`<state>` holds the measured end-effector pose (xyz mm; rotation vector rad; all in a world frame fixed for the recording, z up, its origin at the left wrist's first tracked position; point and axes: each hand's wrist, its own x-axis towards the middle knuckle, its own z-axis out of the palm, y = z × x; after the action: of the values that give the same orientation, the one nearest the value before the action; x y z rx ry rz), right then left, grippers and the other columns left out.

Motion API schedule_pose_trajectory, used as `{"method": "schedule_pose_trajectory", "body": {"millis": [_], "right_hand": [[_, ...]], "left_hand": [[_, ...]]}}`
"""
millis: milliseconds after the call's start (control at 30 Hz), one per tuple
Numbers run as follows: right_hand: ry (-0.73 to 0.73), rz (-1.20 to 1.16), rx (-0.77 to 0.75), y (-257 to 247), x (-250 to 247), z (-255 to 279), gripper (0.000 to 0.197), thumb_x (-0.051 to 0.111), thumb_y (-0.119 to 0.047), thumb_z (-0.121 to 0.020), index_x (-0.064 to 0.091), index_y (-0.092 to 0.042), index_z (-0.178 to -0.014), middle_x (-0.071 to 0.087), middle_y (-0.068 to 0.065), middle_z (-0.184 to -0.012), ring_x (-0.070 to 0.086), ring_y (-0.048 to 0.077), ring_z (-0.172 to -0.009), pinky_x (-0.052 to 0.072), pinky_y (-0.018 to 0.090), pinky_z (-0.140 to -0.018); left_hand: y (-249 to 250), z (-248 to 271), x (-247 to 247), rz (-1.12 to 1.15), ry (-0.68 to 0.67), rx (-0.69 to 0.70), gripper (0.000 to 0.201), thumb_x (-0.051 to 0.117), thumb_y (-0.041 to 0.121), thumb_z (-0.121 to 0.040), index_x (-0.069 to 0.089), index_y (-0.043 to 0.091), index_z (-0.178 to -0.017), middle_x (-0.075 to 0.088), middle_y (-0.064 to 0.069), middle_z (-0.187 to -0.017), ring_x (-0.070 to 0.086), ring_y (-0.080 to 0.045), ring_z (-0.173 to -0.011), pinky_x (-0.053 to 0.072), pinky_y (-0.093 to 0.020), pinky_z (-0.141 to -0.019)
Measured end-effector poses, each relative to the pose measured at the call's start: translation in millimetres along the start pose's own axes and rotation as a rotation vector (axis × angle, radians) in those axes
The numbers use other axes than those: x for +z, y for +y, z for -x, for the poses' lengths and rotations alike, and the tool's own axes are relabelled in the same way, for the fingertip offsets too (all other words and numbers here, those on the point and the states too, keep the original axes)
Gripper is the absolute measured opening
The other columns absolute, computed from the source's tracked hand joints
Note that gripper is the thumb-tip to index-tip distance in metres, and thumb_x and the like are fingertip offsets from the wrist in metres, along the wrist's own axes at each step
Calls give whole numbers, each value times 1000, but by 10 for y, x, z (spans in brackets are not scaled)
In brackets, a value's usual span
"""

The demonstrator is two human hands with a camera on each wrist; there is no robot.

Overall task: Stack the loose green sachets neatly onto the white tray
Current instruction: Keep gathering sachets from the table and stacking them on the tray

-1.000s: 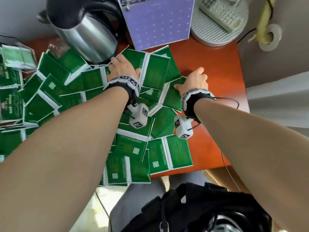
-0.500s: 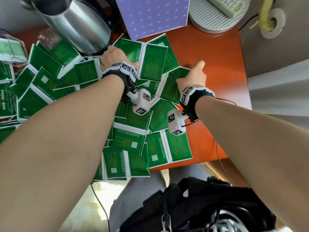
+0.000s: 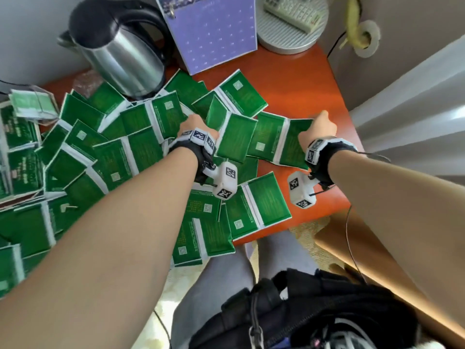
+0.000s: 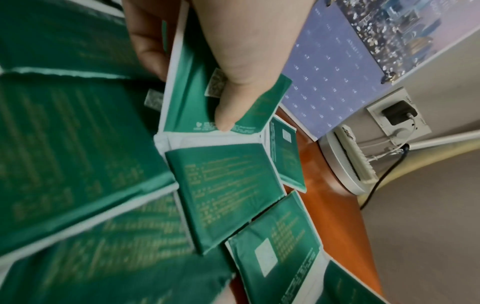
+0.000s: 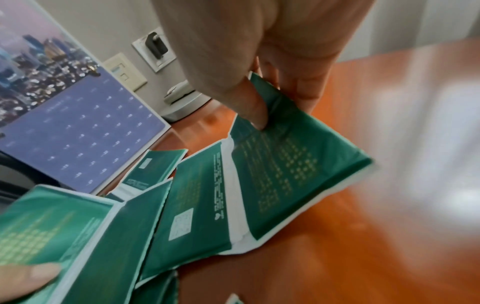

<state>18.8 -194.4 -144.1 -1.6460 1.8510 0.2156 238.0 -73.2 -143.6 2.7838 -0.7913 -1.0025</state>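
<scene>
Many green sachets [image 3: 110, 162], joined in pairs by a white seam, lie scattered in a heap on the red-orange table [image 3: 302, 79]. My left hand [image 3: 197, 125] grips one pair [image 3: 234, 137] and holds it tilted above the heap; in the left wrist view its thumb [image 4: 231, 98] pinches the upper sachet [image 4: 187, 88]. My right hand [image 3: 318, 124] pinches the top corner of another pair [image 3: 279, 142], with its thumb [image 5: 250, 102] on the sachet [image 5: 291, 164], which hangs off the table. I cannot make out a white tray; stacked sachets [image 3: 17, 137] sit at the left edge.
A steel kettle [image 3: 118, 54] stands behind the heap, with a purple calendar [image 3: 211, 34] and a round grey stand holding a remote [image 3: 292, 21] beside it. A clear packet of sachets [image 3: 32, 104] lies far left. A black backpack [image 3: 302, 311] rests on my lap below the table's edge.
Both hands lay on the heap before; each now holds a sachet pair raised off it. The right hand has drawn its pair out to the right.
</scene>
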Motion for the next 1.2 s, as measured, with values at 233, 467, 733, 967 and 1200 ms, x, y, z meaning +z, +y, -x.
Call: {"method": "schedule_pose_trajectory", "body": {"millis": [233, 467, 733, 967, 1200], "right_hand": [[51, 66, 24, 530, -250, 125, 40, 50, -3, -93, 39, -2, -131, 52, 21, -132, 55, 38, -119, 35, 34, -79], [11, 75, -50, 560, -473, -113, 38, 55, -5, -89, 42, -1, -125, 54, 24, -127, 58, 42, -112, 50, 45, -90], [-51, 443, -492, 414, -522, -87, 34, 53, -2, -88, 47, -1, -122, 59, 24, -119, 58, 40, -111, 46, 41, -79], [-104, 539, -596, 731, 432, 62, 82, 39, -40, -98, -4, -4, -157, -11, 19, -164, -3, 42, -151, 9, 58, -120], [-55, 611, -684, 820, 487, 25, 85, 44, -32, -94, -6, -2, -157, -10, 27, -162, -4, 50, -148, 6, 64, -118]], "left_hand": [[286, 361, 375, 21, -35, 57, 22, 65, 20, -91, 50, 5, -84, 45, -5, -71, 50, -26, -70, 39, -32, -64], [501, 539, 541, -7, 18, -20, 25, 62, 17, -92, 50, 6, -111, 59, -15, -108, 54, -32, -87, 45, -35, -70], [657, 722, 935, -352, 160, 214, 59, 63, 31, -92, 42, 9, -142, 44, -15, -140, 45, -31, -129, 45, -46, -101], [591, 751, 1577, -280, 193, 323, 85, 51, 36, -98, 2, 1, -158, -3, -19, -166, 4, -33, -154, 11, -50, -124], [682, 762, 1527, -383, 138, 351, 91, 56, 26, -92, -1, 0, -158, -3, -26, -164, 4, -43, -152, 12, -56, -122]]}}
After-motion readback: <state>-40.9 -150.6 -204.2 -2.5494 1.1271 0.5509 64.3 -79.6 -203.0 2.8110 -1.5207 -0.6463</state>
